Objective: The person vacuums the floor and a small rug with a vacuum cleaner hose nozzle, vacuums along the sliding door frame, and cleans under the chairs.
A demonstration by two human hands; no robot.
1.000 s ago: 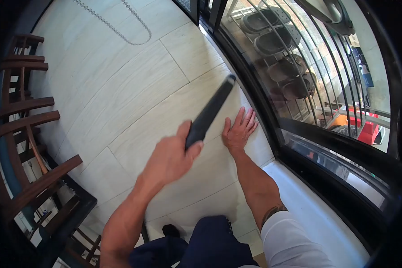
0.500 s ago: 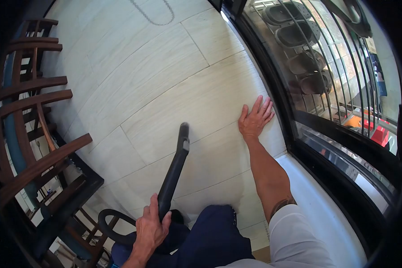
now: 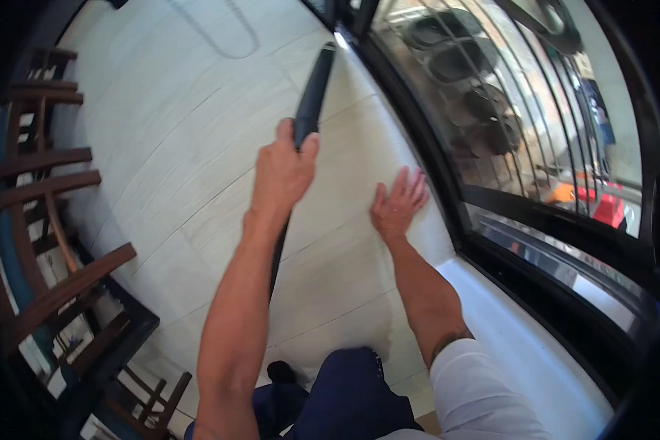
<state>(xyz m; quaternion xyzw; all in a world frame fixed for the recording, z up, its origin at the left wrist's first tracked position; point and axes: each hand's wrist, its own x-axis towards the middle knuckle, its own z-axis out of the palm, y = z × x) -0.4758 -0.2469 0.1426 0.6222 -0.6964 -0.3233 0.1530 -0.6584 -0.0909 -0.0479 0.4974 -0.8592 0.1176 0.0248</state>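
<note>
My left hand point(image 3: 282, 172) is wrapped round the rear end of a black vacuum wand point(image 3: 314, 95). The wand reaches forward over the pale tiled floor point(image 3: 220, 176), its tip close to the black door frame. A dark hose runs back beneath my left forearm. On the right, my right hand point(image 3: 398, 209) rests on the tiles with its fingers spread, beside the frame's lower edge, and it holds nothing.
Dark wooden chairs point(image 3: 66, 293) stand along the left side. A black-framed glass door point(image 3: 418, 147) runs down the right, with a metal rack of dark shoes point(image 3: 455, 59) behind it. A beaded chain point(image 3: 253, 44) shows at the top.
From half a second ago, my left hand and the wand have moved far forward, the tip swinging towards the door frame. My right hand stays spread on the floor while the view has shifted slightly.
</note>
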